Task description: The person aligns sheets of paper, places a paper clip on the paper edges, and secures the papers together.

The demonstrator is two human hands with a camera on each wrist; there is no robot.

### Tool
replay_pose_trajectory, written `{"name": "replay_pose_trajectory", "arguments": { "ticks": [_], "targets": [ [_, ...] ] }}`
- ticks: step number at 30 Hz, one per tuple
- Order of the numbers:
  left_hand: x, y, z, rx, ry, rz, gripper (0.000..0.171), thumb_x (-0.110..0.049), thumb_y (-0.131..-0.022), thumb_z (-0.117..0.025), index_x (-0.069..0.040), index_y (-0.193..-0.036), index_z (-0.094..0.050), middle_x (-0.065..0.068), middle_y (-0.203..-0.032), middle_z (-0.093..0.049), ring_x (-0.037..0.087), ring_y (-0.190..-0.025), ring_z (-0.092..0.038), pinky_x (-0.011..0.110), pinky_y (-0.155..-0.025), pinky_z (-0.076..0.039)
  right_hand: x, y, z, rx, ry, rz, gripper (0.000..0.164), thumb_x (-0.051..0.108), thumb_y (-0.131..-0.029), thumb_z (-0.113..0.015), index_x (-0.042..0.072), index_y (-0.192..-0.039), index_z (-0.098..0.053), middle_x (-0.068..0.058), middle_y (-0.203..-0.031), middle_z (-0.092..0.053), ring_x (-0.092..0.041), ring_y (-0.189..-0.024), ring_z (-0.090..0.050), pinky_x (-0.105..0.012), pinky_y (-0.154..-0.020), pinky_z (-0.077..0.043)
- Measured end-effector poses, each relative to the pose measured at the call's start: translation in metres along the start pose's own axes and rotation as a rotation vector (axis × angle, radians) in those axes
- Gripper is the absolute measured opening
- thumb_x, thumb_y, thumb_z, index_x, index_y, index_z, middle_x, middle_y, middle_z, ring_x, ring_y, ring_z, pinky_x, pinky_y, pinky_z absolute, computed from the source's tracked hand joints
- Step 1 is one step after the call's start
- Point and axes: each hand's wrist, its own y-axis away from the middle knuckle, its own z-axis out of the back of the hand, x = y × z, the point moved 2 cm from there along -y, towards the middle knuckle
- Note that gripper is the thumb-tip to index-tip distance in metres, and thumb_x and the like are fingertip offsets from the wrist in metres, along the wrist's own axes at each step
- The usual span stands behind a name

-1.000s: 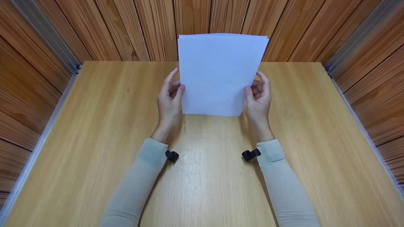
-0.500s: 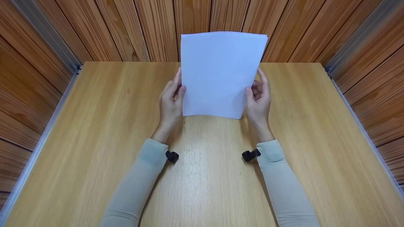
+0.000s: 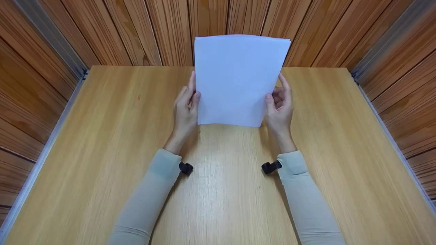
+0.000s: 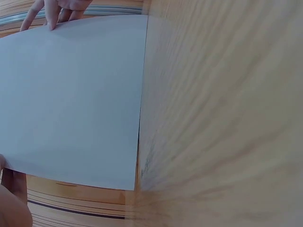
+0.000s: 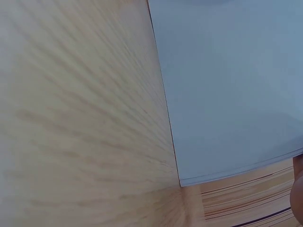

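paper stack [image 3: 238,76] stands raised between our two hands, its broad white face turned toward us, over the far half of the wooden table [image 3: 221,190]. we hold it by its two long sides, below the middle of its height. our left hand [image 3: 184,110] pinches the left side, thumb [image 3: 196,99] on the near face and fingers going behind the edge. our right hand [image 3: 281,107] pinches the right side in the same way, its thumb [image 3: 269,100] on the near face, one finger reaching up along the edge and others curled behind.

the top edge bows gently upward, and near the upper right corner we see more than one sheet, slightly out of line. in the right wrist view thin layers show along the side. the lower edge lies at the table or just over it; we cannot tell whether it touches.

behind the upper part of the paper rises a wall of wooden planks [image 3: 170,30]. pale metal strips [image 3: 30,200] run along both sides of the table. our light sleeves [image 3: 144,200] reach up to the wrists, and a small black device [image 3: 186,168] sits at the inner side of each cuff.
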Motion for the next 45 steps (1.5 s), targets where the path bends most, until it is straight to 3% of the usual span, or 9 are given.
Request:
{"name": "replay_pose_trajectory", "arguments": {
  "ticks": [15, 28, 38, 45],
  "targets": [
    [-0.0003, 0.0006, -0.0005, 0.029, 0.061, 0.031, 0.054, -0.015, -0.111, -0.055, -0.007, -0.163, -0.04, 0.007, -0.091, -0.051, 0.015, -0.083, -0.041, 0.025, -0.071, -0.035, 0.0011, 0.0018, -0.0011, 0.006, -0.037, -0.012, 0.061, -0.006, -0.101, -0.058, 0.005, -0.159, -0.042, -0.013, -0.116, -0.069, -0.027, -0.102, -0.065, -0.029, -0.082, -0.049],
    [-0.0006, 0.0012, -0.0017, 0.045, 0.14, 0.063, 0.056, -0.013, -0.11, -0.056, -0.007, -0.163, -0.038, 0.009, -0.105, -0.055, 0.015, -0.087, -0.042, 0.025, -0.073, -0.036, 0.0021, 0.0005, -0.002, 0.011, -0.02, 0.022, 0.059, -0.006, -0.1, -0.058, 0.003, -0.157, -0.044, -0.012, -0.109, -0.068, -0.025, -0.094, -0.064, -0.028, -0.077, -0.048],
    [0.0006, 0.0027, -0.0011, 0.014, 0.219, 0.09, 0.056, -0.01, -0.109, -0.059, -0.01, -0.163, -0.042, 0.009, -0.112, -0.06, 0.015, -0.1, -0.054, 0.03, -0.094, -0.053, 0.0018, 0.0007, -0.0036, -0.011, -0.034, 0.011, 0.058, -0.005, -0.1, -0.061, 0.002, -0.155, -0.045, -0.011, -0.106, -0.067, -0.025, -0.093, -0.064, -0.029, -0.081, -0.05],
    [-0.0013, 0.0033, -0.0012, -0.015, 0.234, 0.116, 0.055, -0.012, -0.108, -0.061, -0.01, -0.16, -0.046, 0.008, -0.113, -0.064, 0.016, -0.105, -0.057, 0.038, -0.101, -0.055, 0.0033, -0.0004, -0.0017, -0.014, -0.024, 0.007, 0.057, -0.007, -0.101, -0.059, 0.003, -0.156, -0.045, -0.011, -0.108, -0.067, -0.026, -0.095, -0.065, -0.03, -0.083, -0.051]
  ]
}}
